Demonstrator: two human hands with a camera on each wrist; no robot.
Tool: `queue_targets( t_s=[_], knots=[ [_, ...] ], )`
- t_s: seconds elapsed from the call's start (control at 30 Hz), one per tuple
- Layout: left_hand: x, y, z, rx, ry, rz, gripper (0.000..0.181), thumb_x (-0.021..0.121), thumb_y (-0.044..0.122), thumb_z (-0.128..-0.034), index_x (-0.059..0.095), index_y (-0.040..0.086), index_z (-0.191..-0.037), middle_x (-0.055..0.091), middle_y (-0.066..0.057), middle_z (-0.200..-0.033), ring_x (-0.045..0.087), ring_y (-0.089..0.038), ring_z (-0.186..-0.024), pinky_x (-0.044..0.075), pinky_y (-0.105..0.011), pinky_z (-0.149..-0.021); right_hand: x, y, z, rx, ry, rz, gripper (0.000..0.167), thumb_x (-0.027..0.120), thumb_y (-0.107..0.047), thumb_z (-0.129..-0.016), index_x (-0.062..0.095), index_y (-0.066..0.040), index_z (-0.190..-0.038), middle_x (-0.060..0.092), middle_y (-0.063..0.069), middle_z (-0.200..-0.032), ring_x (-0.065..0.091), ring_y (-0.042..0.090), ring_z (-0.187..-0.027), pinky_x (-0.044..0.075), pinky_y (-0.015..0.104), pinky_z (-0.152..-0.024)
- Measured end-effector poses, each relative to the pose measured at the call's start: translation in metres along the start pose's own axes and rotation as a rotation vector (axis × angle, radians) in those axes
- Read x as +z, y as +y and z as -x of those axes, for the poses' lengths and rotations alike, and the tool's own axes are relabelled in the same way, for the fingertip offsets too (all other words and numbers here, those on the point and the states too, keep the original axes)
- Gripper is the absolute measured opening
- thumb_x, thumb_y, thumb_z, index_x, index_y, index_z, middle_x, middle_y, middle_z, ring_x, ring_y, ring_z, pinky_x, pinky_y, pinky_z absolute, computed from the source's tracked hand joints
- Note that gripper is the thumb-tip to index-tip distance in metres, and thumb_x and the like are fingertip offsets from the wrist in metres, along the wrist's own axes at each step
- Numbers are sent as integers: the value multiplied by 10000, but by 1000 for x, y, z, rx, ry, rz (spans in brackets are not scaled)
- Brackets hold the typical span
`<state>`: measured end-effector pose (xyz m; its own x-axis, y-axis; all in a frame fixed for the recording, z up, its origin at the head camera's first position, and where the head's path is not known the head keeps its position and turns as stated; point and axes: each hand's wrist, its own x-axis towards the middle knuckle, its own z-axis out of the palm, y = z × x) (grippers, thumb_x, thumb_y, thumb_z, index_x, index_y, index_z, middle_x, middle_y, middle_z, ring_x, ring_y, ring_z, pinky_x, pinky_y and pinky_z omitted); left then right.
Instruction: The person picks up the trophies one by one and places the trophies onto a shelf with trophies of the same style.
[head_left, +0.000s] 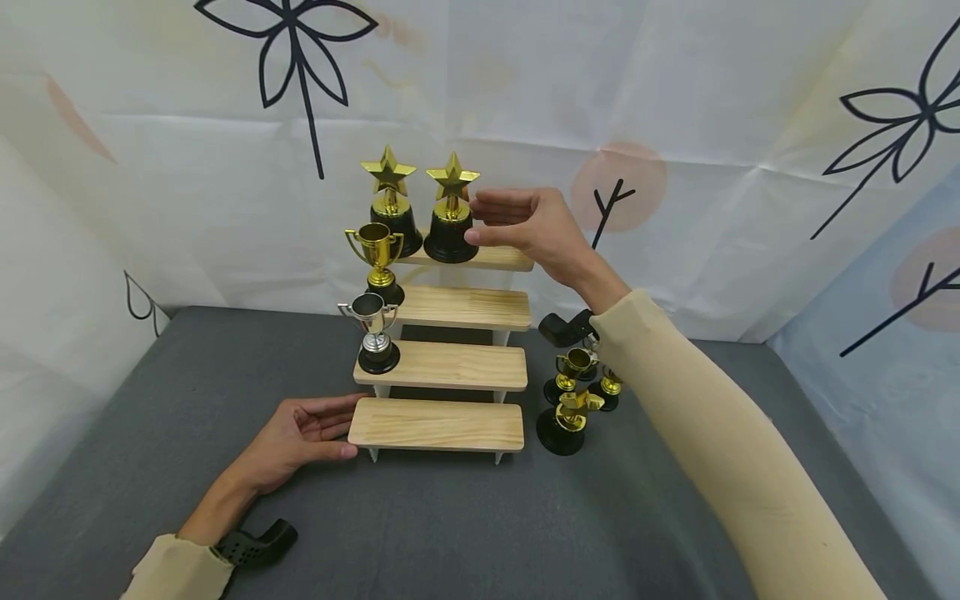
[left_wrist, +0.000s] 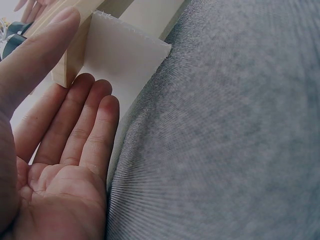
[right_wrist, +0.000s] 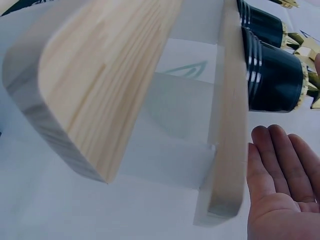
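Note:
A four-step wooden stand [head_left: 438, 425] stands at the centre. Its top step carries two gold star trophies, the left one [head_left: 396, 227] and the right one [head_left: 450, 237], side by side. My right hand [head_left: 528, 225] is beside the right star trophy, fingers fairly straight; a gap shows between its fingertips and the black base [right_wrist: 275, 77] in the right wrist view. Lower down, a gold cup trophy [head_left: 378, 246] and a silver cup trophy [head_left: 375, 333] occupy the left ends of two steps. At the bottom step's left end is my left hand [head_left: 303, 433], fingers extended against it.
Right of the stand, several trophies cluster on the grey tabletop [head_left: 450, 533], among them a gold star trophy [head_left: 564, 425] and a gold cup trophy [head_left: 572, 367]. My right forearm partly covers them. A white patterned cloth [head_left: 525, 100] hangs behind the stand.

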<state>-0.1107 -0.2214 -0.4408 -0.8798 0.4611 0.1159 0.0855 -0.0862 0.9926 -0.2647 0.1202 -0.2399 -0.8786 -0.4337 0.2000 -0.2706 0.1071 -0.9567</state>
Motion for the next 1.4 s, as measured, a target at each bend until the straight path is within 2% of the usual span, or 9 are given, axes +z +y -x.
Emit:
queue_targets(
  t_s=[0.53, 0.73, 0.93, 1.17, 1.4],
  knots=[
    [0, 0, 0, 8, -3, 2, 700, 749, -138, -828, 372, -255, -1405, 624, 27, -1364, 623, -144, -1218, 541, -318, -995, -13, -5, 20, -28, 32, -75, 602, 770, 79, -850, 565, 32, -1414, 603, 207, -1384, 583, 297, -1285, 512, 332, -1064],
    [0, 0, 1, 0, 0, -8, 706, 753, -130, -829, 370, -252, -1409, 619, 10, -1372, 624, -137, -1214, 541, -314, -995, -19, -3, 30, -49, 47, -114, 605, 746, 128, -840, 551, 69, -1409, 586, 246, -1384, 560, 354, -1301, 508, 348, -1071],
    [0, 0, 1, 3, -1, -14, 701, 751, -130, -831, 373, -249, -1409, 619, 8, -1373, 624, -136, -1215, 541, -311, -996, -26, 0, 41, -45, 64, -128, 620, 751, 124, -836, 540, 73, -1416, 591, 236, -1384, 549, 372, -1307, 524, 345, -1050],
    [-1, -2, 0, 7, -4, -13, 697, 746, -140, -830, 376, -246, -1411, 621, 8, -1373, 622, -145, -1218, 541, -318, -996, -34, 5, 48, -56, 86, -175, 617, 738, 155, -828, 526, 112, -1406, 630, 208, -1343, 626, 255, -1238, 533, 327, -1032],
    [-1, -1, 0, 3, -3, -12, 697, 746, -140, -831, 378, -241, -1415, 612, -35, -1386, 623, -152, -1219, 542, -320, -997, -38, 7, 56, -82, 80, -171, 618, 714, 191, -828, 502, 141, -1406, 664, 160, -1310, 600, 322, -1262, 544, 333, -1019]
  ],
)
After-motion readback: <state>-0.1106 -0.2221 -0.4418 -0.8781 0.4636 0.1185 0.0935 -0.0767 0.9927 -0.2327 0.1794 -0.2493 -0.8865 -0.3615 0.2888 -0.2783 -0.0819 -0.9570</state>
